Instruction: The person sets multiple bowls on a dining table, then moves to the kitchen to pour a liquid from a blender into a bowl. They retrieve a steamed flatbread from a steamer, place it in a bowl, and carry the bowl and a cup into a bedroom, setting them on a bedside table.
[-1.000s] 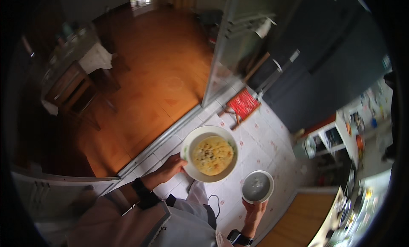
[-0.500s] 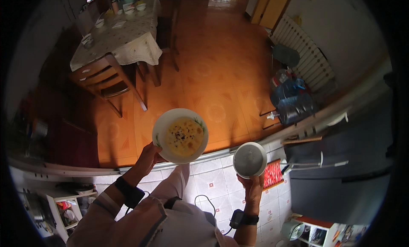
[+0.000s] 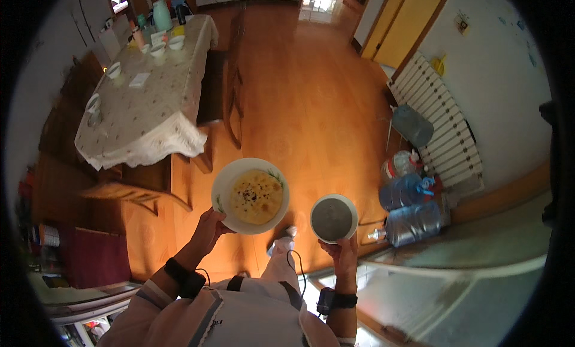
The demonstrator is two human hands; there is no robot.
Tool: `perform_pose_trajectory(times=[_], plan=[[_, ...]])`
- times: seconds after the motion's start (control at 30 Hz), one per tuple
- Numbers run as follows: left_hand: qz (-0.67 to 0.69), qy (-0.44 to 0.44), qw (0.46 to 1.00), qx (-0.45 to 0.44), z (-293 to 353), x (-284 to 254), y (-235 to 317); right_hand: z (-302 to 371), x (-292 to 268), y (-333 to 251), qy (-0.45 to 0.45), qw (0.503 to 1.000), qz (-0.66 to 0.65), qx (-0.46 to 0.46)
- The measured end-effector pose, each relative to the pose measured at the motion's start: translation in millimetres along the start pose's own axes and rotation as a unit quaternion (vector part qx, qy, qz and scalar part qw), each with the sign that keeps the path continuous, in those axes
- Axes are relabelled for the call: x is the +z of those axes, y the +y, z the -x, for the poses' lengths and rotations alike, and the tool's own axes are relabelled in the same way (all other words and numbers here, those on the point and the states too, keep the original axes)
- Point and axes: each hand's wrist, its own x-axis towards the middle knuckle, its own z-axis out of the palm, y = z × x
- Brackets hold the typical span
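A white plate (image 3: pixel 224 174) with green leaf marks on its rim is in my left hand (image 3: pixel 209 228), gripped at its lower left edge. On it lies a round, pale yellow food (image 3: pixel 256 197) with browned patches and dark specks in the middle. My right hand (image 3: pixel 342 251) grips the near side of a white bowl (image 3: pixel 353 207). Something grey, apparently liquid, fills this bowl. Plate and bowl are held level, apart from each other, above the orange tiled floor.
Ahead on the left stands a dining table (image 3: pixel 144 140) with a patterned cloth, bowls and a pale green flask (image 3: pixel 162 15). Wooden chairs (image 3: pixel 135 194) surround it. Large plastic water bottles (image 3: pixel 413 222) lie at the right by a white radiator (image 3: pixel 440 116). A door track runs beneath me.
I have stepped forward from the white-tiled floor over the door track onto the orange floor. The table and water bottles are nearer. Both hands keep their plate and bowl.
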Motion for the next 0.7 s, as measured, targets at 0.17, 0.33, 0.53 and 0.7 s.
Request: perform_pose_trajectory(times=[0.17,0.33,0.53,0.7], plan=[[0.012,0.046,0.998,0.034,-105,30,55,-155,43,-58,-0.005,1.000,0.026,0.017],[0.029,0.099,0.994,0.037,-218,45,106,-321,90,-120,-0.053,0.995,0.076,0.029],[0.056,0.132,0.988,0.056,-365,32,156,-486,161,-155,-0.067,0.995,0.076,0.012],[0.067,0.107,0.991,0.046,-511,39,219,-637,225,-191,-0.083,0.995,0.057,0.005]])
